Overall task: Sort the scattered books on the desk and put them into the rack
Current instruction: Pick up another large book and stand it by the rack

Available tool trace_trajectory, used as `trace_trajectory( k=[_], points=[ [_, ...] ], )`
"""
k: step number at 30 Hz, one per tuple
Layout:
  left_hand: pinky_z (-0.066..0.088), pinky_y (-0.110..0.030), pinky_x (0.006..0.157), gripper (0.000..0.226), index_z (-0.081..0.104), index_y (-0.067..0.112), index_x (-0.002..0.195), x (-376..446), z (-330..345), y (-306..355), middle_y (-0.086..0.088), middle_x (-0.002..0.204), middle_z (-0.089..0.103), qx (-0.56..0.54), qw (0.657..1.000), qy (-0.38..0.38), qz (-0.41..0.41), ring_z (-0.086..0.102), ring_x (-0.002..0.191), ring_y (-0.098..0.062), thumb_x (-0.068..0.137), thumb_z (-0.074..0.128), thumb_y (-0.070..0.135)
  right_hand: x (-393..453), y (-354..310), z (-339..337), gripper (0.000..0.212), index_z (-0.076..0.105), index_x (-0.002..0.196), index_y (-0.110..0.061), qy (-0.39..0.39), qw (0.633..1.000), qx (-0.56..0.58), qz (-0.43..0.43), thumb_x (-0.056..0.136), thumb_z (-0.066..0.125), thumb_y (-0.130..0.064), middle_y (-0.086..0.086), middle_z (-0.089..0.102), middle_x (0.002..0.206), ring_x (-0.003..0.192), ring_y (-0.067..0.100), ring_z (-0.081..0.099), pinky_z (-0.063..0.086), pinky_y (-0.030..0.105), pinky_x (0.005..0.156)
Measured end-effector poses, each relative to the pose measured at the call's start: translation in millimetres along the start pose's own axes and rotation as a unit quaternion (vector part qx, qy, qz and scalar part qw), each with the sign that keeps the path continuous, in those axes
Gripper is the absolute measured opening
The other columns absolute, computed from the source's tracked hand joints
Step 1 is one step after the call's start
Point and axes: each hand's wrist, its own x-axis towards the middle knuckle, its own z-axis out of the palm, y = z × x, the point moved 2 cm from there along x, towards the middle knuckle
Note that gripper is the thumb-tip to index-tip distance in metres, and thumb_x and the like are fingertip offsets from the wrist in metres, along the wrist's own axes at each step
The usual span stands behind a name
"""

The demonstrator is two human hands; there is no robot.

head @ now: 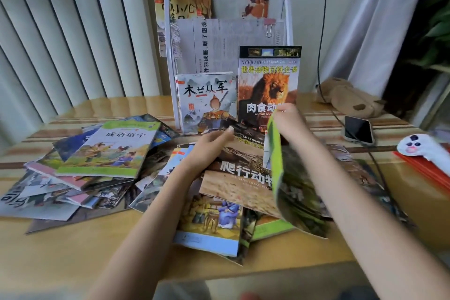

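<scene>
A white wire rack (167, 39) stands at the back of the desk. In its lowest tier lean a pale warrior book (207, 95) and a lion book (267, 83). Many books lie scattered on the desk; a green-bordered one (114, 151) tops the left pile. My left hand (214, 143) grips the far edge of a brown reptile book (238, 178) lying on the middle pile. My right hand (289, 119) holds a green-edged book (292, 190) by its top, lifted on edge and tilted over the pile.
A phone (359, 129) on a cable lies at the right, with a brown plush toy (345, 97) behind it. A white panda item (418, 148) rests on red sheets at the right edge. Clipped newspapers fill the rack's upper tiers. Curtains hang behind.
</scene>
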Motion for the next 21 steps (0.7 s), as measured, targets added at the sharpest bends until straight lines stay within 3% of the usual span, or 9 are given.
trace_trajectory(
  k=[2,5,8,11,13,15,16,18,21],
  points=[
    [0.054,-0.024,0.08,0.062,0.069,0.016,0.109,-2,1,1,-0.003,0.107,0.071,-0.052,0.998,0.002,-0.026,0.071,0.089,-0.016,0.087,0.042,0.067,-6,-7,31,0.029,0.045,0.123,-0.007,-0.013,0.999,0.039,0.003,0.094,0.043,-0.013,0.006,0.055,0.12,0.07,-0.001,0.045,0.042,0.023,0.058],
    [0.053,-0.036,0.089,0.069,0.061,0.012,0.121,-1,0,-1,-0.008,0.116,0.068,-0.084,0.996,-0.002,-0.011,0.068,0.1,-0.02,0.078,0.056,0.067,-16,-10,69,0.027,0.044,0.122,-0.014,-0.054,0.998,0.035,-0.008,0.096,0.044,-0.022,0.001,0.057,0.094,0.064,0.013,0.053,0.044,0.03,0.059],
    [0.059,-0.035,0.071,0.035,0.056,0.011,0.114,1,-3,-9,-0.014,0.102,0.07,-0.081,0.996,0.003,-0.025,0.072,0.079,-0.023,0.085,0.067,0.027,-14,-1,71,0.034,0.041,0.13,-0.017,-0.081,0.994,0.074,-0.007,0.096,0.044,-0.018,0.008,0.058,0.113,0.071,0.018,0.059,0.051,0.034,0.062],
    [0.058,-0.03,0.057,0.024,0.055,0.023,0.108,4,-7,-13,-0.013,0.1,0.069,-0.135,0.99,0.001,-0.03,0.073,0.07,-0.022,0.088,0.064,0.012,-3,27,44,0.042,0.03,0.139,-0.017,-0.048,0.997,-0.002,-0.053,0.098,0.041,-0.021,0.013,0.049,0.134,0.079,0.021,0.064,0.052,0.031,0.058],
    [0.056,-0.028,0.055,0.026,0.055,0.022,0.111,5,-10,-14,-0.013,0.098,0.07,-0.168,0.985,0.019,-0.023,0.073,0.068,-0.022,0.089,0.063,0.011,4,57,24,0.053,0.011,0.149,-0.026,-0.1,0.981,-0.151,-0.066,0.101,0.03,-0.037,0.008,0.026,0.153,0.119,0.03,0.053,0.05,0.043,0.083],
    [0.056,-0.026,0.053,0.024,0.055,0.022,0.112,7,-13,-14,-0.012,0.095,0.07,-0.177,0.983,0.045,-0.012,0.072,0.065,-0.02,0.091,0.06,0.011,5,93,10,0.055,-0.004,0.149,-0.035,-0.184,0.928,-0.319,-0.054,0.099,0.013,-0.05,-0.006,0.0,0.158,0.144,0.022,0.013,0.015,0.061,0.111],
    [0.055,-0.026,0.052,0.025,0.054,0.022,0.113,7,-13,-13,-0.011,0.094,0.07,-0.177,0.983,0.054,-0.009,0.072,0.064,-0.018,0.092,0.059,0.011,3,107,3,0.055,-0.004,0.149,-0.035,-0.2,0.904,-0.375,-0.051,0.098,0.007,-0.052,-0.011,-0.004,0.157,0.145,0.016,0.003,0.003,0.061,0.112],
    [0.056,-0.027,0.052,0.028,0.052,0.023,0.12,7,-13,-12,-0.011,0.094,0.069,-0.177,0.982,0.062,-0.007,0.071,0.063,-0.018,0.094,0.056,0.012,0,125,-12,0.055,0.006,0.149,-0.034,-0.193,0.894,-0.4,-0.05,0.098,0.007,-0.052,-0.014,0.002,0.157,0.145,0.012,0.006,-0.001,0.057,0.114],
    [0.06,-0.036,0.065,0.035,0.048,0.024,0.129,3,-13,-7,-0.015,0.104,0.068,-0.182,0.981,0.066,0.007,0.071,0.074,-0.023,0.096,0.053,0.012,-6,127,-33,0.044,0.042,0.136,-0.027,-0.16,0.913,-0.37,-0.067,0.099,0.026,-0.044,-0.004,0.039,0.147,0.132,0.021,0.038,0.028,0.05,0.109]
  ],
)
